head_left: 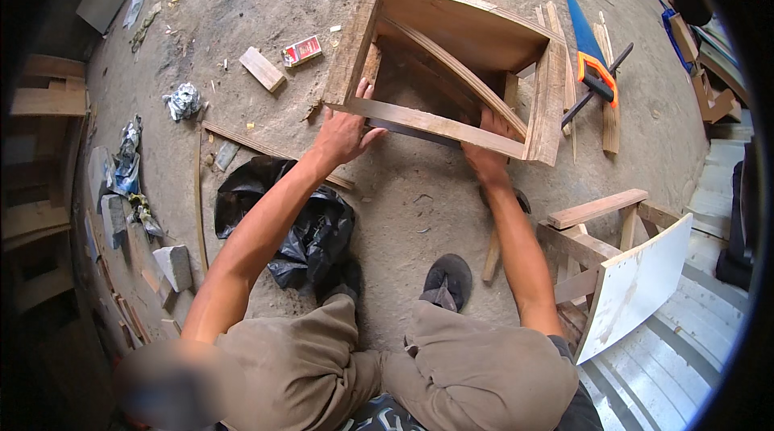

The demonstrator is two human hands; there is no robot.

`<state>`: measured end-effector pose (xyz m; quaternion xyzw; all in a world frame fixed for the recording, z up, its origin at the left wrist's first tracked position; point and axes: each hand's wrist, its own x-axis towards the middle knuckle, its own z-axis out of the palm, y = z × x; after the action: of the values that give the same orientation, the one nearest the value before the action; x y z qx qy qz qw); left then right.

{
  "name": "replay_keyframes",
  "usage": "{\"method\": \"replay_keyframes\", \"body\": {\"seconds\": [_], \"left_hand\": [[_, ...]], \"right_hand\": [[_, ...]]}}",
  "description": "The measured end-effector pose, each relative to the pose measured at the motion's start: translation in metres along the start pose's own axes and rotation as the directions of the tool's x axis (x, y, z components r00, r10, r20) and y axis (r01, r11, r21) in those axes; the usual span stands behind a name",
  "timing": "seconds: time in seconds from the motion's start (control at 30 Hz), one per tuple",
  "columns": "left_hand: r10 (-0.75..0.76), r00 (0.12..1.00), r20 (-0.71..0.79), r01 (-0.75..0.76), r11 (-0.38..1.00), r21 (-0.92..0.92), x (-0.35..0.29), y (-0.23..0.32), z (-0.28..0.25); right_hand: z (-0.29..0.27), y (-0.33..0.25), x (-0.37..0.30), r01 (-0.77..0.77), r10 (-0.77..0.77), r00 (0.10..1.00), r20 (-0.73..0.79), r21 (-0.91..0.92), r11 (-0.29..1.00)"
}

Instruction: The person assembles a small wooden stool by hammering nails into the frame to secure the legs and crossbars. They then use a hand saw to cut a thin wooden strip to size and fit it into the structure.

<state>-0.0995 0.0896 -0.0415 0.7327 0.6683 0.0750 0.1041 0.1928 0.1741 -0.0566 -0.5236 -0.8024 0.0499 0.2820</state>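
A box-like wooden frame [439, 123] with a thin plywood panel [468, 28] lies tilted on the ground in front of me. One slat [451, 68] crosses its inside diagonally. My left hand [345, 137] grips the near left corner, fingers over the wood and thumb pointing right. At the near right part my right hand [485, 158] reaches under the front rail. Its fingers wrap up behind that rail and are partly hidden. Under the rail shows a dark straight strip [411, 133], its kind unclear.
A handsaw [587, 40] with an orange handle lies right of the frame among wood strips [610, 112]. Nearer stands a small wooden stool-like piece [633, 278] with a white board. On the left are a black plastic bag [310, 229], a wood block [262, 68] and a red-and-white box [301, 51].
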Motion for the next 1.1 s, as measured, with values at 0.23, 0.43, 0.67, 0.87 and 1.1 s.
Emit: {"method": "replay_keyframes", "body": {"seconds": [0.23,0.43,0.67,0.87,1.1], "left_hand": [[-0.003,1.0,-0.012,0.003,1.0,0.002,0.001,0.0,0.002],[0.019,0.997,-0.07,-0.019,1.0,0.001,0.001,0.0,0.005],[0.092,0.96,-0.265,-0.137,0.978,-0.157,-0.003,-0.062,-0.018],[-0.441,0.838,0.322,0.341,-0.037,-0.939,0.03,-0.038,-0.103],[-0.401,0.862,0.309,0.415,0.21,-0.885,0.053,0.019,-0.118]], "right_hand": [[0.005,0.005,-0.001,0.02,-0.023,0.999,-0.049,-0.06,0.998],[0.013,0.006,-0.004,0.122,-0.162,0.939,-0.302,-0.146,0.982],[-0.03,0.021,-0.074,-0.135,0.177,0.961,-0.212,0.2,0.971],[-0.104,0.062,-0.058,-0.479,0.696,0.604,0.389,0.875,-0.072],[-0.137,0.022,0.049,-0.672,0.463,0.661,0.591,0.741,0.014]]}}
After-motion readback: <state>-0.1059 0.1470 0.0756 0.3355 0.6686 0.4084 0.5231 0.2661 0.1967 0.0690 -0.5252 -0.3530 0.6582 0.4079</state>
